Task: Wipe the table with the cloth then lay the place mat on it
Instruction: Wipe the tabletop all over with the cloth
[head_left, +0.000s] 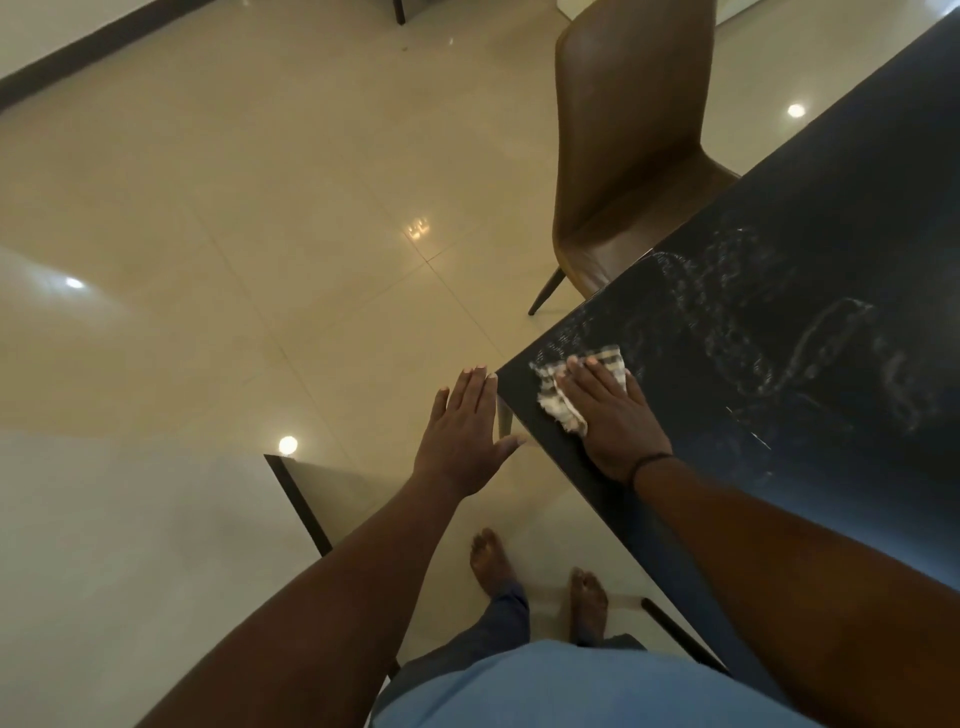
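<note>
My right hand (613, 415) presses the striped cloth (563, 395) flat near the dark bench (779, 322) corner; my left hand (462, 436) hovers spread wide, holding nothing, beside it.

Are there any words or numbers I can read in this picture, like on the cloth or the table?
None: no words, numbers, labels or signs can be read.
cloth: only a striped pattern, no text, under the right hand.
table: only whitish wipe smears, not letters.
chair: plain brown, no label showing.
left hand: nothing written on it.
</note>
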